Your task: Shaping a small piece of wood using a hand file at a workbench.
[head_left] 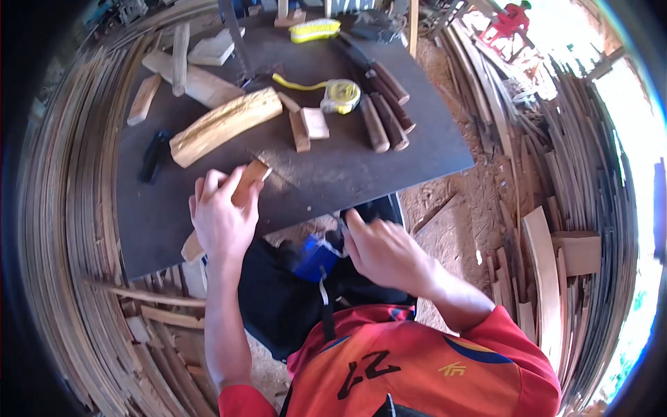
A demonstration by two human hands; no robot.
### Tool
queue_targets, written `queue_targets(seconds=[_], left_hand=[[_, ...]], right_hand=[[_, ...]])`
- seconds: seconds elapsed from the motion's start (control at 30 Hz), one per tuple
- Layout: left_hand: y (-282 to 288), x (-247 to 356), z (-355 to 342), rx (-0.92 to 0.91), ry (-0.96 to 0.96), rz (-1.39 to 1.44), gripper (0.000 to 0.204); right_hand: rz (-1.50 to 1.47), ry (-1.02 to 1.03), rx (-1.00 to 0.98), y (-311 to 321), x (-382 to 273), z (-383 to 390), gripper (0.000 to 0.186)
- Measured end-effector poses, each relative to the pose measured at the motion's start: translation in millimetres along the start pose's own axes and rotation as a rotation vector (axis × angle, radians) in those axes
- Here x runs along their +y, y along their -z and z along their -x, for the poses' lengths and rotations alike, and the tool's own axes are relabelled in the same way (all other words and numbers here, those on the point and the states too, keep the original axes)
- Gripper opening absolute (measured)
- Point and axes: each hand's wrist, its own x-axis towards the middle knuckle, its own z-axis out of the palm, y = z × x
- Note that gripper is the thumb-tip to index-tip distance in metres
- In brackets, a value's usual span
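My left hand (226,212) is closed around a narrow wooden strip (251,179), pressing it against the dark tabletop near the front edge. Pale sawdust lies beside the strip's far end. A thin dark saw blade (281,176), seen nearly edge-on, runs from that end toward my right hand (385,250). The right fingers are wrapped round the saw's handle, mostly hidden, just off the table's front edge. Beyond the strip lies a thick, rough wooden block (226,126). Two small wood pieces (315,123) and a yellow tape measure (340,96) with its tape partly out lie farther back.
Several wooden-handled tools (385,121) lie at the table's right. A black object (154,156) is near the left edge, with wood offcuts (194,80) behind. A yellow brush-like item (314,30) is at the back. Stacked wood strips (73,174) flank both sides.
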Motion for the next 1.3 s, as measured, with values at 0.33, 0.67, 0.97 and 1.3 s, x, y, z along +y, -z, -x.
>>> queue_targets(seconds=[0.33, 0.67, 0.97, 1.3], left_hand=[[6, 3, -3, -0.071, 0.015, 0.010, 0.037], [-2, -1, -6, 0.024, -0.012, -0.018, 0.038], [-1, -1, -5, 0.010, -0.049, -0.017, 0.036], [2, -4, -5, 0.035, -0.090, -0.012, 0.036]], right_hand=[[-0.086, 0.079, 0.047, -17, -4, -30, 0.026], [-0.110, 0.005, 0.001, 9, 6, -4, 0.028], [-0.112, 0.016, -0.065, -3, -15, -8, 0.025], [-0.125, 0.045, -0.064, 2, -5, -25, 0.029]])
